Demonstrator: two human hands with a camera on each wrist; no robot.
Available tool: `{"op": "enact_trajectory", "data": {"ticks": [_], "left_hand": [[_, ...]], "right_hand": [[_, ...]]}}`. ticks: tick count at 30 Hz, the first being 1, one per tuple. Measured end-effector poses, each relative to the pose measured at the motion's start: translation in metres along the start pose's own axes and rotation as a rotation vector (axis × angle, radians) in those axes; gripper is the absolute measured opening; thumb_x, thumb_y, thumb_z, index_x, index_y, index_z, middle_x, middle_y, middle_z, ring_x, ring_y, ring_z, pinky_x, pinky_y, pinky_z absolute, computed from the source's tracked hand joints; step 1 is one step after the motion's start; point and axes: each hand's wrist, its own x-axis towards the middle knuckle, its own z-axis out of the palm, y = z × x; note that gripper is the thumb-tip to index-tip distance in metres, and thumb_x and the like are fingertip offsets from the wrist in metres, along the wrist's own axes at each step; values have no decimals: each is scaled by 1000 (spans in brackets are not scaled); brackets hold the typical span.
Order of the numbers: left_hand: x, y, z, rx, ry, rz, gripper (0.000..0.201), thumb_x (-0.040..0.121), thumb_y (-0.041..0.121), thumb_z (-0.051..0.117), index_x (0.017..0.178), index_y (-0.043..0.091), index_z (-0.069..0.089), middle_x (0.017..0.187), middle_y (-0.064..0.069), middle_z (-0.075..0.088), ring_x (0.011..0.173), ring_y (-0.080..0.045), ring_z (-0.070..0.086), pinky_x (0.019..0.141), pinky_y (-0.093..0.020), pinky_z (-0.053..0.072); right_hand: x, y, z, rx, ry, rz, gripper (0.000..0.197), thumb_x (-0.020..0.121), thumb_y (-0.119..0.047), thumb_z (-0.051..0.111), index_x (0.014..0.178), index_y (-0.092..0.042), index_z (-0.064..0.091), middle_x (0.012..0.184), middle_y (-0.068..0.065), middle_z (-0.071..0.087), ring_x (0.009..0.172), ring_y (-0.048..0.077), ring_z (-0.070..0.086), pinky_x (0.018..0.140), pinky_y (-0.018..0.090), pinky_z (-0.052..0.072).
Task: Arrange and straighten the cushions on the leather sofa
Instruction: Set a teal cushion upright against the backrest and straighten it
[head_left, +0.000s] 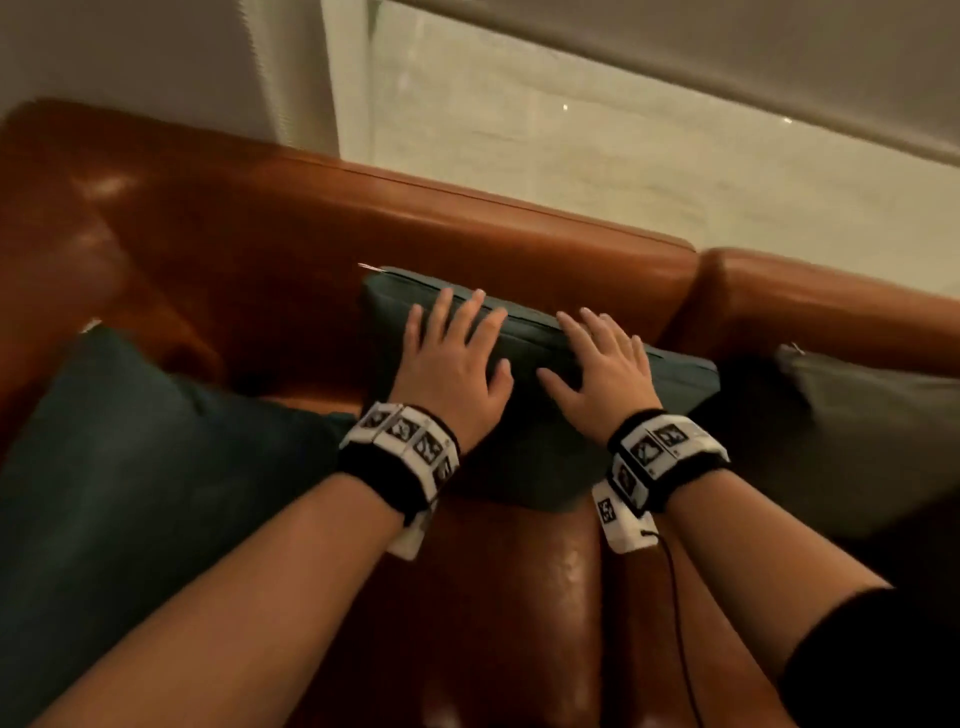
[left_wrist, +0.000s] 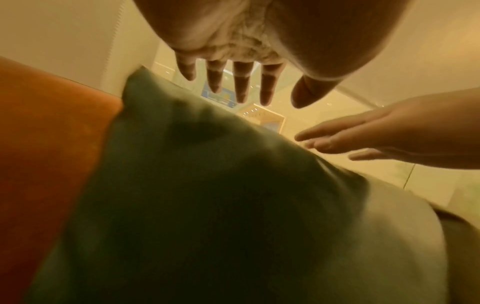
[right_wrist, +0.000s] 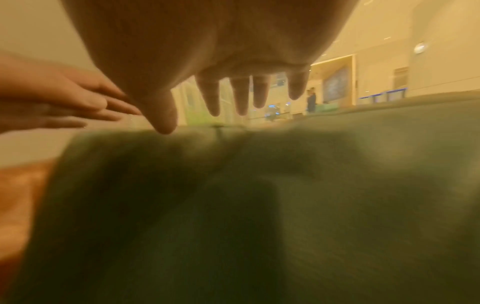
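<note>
A dark green cushion (head_left: 530, 338) leans against the backrest of the brown leather sofa (head_left: 467, 234), near the middle. My left hand (head_left: 452, 353) and my right hand (head_left: 602, 364) hover flat over its upper front, side by side, fingers straight and spread. In the left wrist view the left hand (left_wrist: 233, 82) sits just above the cushion (left_wrist: 207, 195) with a gap under the fingers, and the right hand (left_wrist: 363, 137) reaches in from the right. In the right wrist view the right hand (right_wrist: 233, 92) is over the cushion (right_wrist: 259, 205), its thumb tip near the cushion's top edge.
A teal cushion (head_left: 130, 467) lies on the seat at the left. A grey-green cushion (head_left: 852, 441) leans at the right, by the second sofa section (head_left: 831, 306). Behind the backrest is a glass pane (head_left: 571, 130) with a curtain (head_left: 291, 67) at its left.
</note>
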Motion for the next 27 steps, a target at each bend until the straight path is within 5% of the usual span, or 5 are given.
{"op": "enact_trajectory", "data": {"ticks": [5, 11, 19, 23, 27], "left_hand": [[45, 3, 25, 262, -90, 64, 64, 93, 59, 18, 151, 31, 19, 161, 1, 17, 149, -29, 4, 119, -53, -4], [62, -12, 21, 326, -62, 42, 63, 94, 61, 8, 149, 34, 22, 158, 1, 25, 148, -29, 12, 119, -52, -3], [58, -67, -6, 373, 28, -142, 51, 96, 57, 24, 140, 33, 33, 141, -3, 42, 124, -37, 39, 102, -55, 27], [58, -66, -19, 67, 69, -78, 31, 97, 34, 43, 120, 17, 55, 123, -12, 54, 117, -36, 46, 98, -47, 37], [44, -52, -35, -29, 115, -82, 14, 96, 28, 47, 92, 18, 55, 85, -4, 58, 86, -31, 56, 73, -39, 43]], "right_hand": [[18, 46, 18, -25, -136, 126, 97, 78, -85, 28, 154, -33, -2, 164, -6, -2, 150, 16, -8, 120, 46, -10], [31, 65, 28, 4, -119, 79, 99, 72, -91, 22, 153, -39, -1, 164, -9, 1, 150, 15, -6, 119, 50, -10], [33, 131, 24, -62, -15, 59, 103, 70, -94, 16, 154, -35, 6, 162, -6, 15, 150, 18, 7, 121, 43, -3], [19, 166, 6, 118, 47, 82, 58, 87, -67, 46, 130, -30, 55, 125, 3, 62, 120, 27, 52, 111, 45, 31], [7, 172, -15, 339, -7, 51, 19, 91, -43, 58, 95, -27, 68, 84, -1, 68, 80, 21, 64, 78, 44, 55]]}}
